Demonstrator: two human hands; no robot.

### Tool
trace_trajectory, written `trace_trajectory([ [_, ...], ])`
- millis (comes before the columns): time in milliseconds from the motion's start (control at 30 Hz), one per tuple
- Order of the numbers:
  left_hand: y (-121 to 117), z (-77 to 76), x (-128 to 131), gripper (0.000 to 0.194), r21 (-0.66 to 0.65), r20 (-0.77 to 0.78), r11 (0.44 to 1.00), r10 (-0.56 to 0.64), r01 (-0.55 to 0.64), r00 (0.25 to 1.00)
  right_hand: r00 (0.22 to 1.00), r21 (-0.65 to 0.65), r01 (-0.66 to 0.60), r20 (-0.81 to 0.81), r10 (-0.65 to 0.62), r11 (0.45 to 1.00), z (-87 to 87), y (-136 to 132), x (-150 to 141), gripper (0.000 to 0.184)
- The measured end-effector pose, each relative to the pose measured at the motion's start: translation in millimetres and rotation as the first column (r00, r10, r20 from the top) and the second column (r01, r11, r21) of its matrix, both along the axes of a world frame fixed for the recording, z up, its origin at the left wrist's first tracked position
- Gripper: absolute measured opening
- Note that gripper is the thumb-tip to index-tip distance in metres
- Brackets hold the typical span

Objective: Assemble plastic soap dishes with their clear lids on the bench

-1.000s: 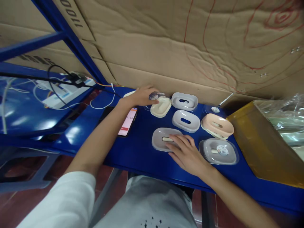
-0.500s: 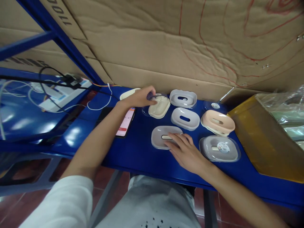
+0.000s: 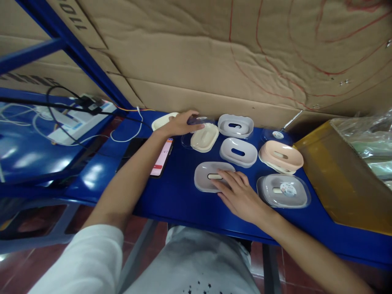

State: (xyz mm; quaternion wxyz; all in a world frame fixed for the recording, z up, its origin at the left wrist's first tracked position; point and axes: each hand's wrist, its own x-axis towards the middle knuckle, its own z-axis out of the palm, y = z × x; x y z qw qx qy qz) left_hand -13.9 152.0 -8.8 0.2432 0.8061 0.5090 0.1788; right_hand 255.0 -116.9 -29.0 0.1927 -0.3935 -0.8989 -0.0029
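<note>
My left hand (image 3: 183,122) reaches over the back of the table, thumb and fingers apart, at the clear plastic lid (image 3: 187,141) beside a cream soap dish (image 3: 204,138). Its thumb lies over the near edge of the cream dish, and some fingertips are hidden. My right hand (image 3: 237,190) rests with outstretched fingers on a grey oval soap dish (image 3: 203,179), which shows a cream strip in its slot. Behind that dish stand a grey slotted tray (image 3: 228,153) and another one with a wavy rim (image 3: 225,126).
To the right are a peach dish (image 3: 290,159), a lidded grey dish with a sticker (image 3: 294,200) and a cardboard box (image 3: 337,183). A phone (image 3: 161,159) lies left of the dishes. Another cream piece (image 3: 161,122), cables and a power strip (image 3: 70,124) are farther left.
My left hand has shifted slightly left, and its thumb and fingers look straighter. My right hand stays on the grey soap dish. The view has moved a little.
</note>
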Motion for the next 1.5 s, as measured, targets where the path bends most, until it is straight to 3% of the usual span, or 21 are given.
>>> trace_trajectory([
  [100,-16,8.2,7,0.074,0.075,0.006,0.994,0.083,-0.083,0.997,1.000,0.005,0.003,-0.016,-0.003,1.000,-1.3,0,0,0.042],
  [167,-42,15.3,12,0.073,0.166,0.047,0.982,0.081,-0.088,0.996,0.997,0.017,0.010,-0.073,-0.009,1.000,-2.1,-1,0,0.048],
  [367,-158,20.5,19,0.079,0.237,0.081,0.963,-0.154,0.131,0.985,0.911,0.058,0.184,-0.385,-0.148,0.981,1.6,-9,-3,0.086],
  [500,-199,7.9,25,0.084,0.232,0.004,0.956,-0.184,0.178,0.983,0.889,-0.008,0.203,-0.419,-0.188,0.979,3.3,-9,-3,0.095],
  [700,-210,-9.5,33,0.089,0.323,-0.089,0.931,-0.148,0.169,0.985,0.927,-0.126,0.168,-0.317,-0.200,0.978,-5.0,-3,0,0.086],
  [967,-214,-11.2,28,0.085,0.311,-0.207,0.894,-0.268,0.323,0.941,0.983,-0.131,0.150,-0.089,-0.163,0.980,-3.3,-1,5,0.081],
  [1500,-213,-17.6,26,0.086,0.272,-0.111,0.905,-0.308,0.327,0.945,0.989,-0.072,0.141,-0.028,-0.144,0.987,-8.9,0,4,0.088],
])
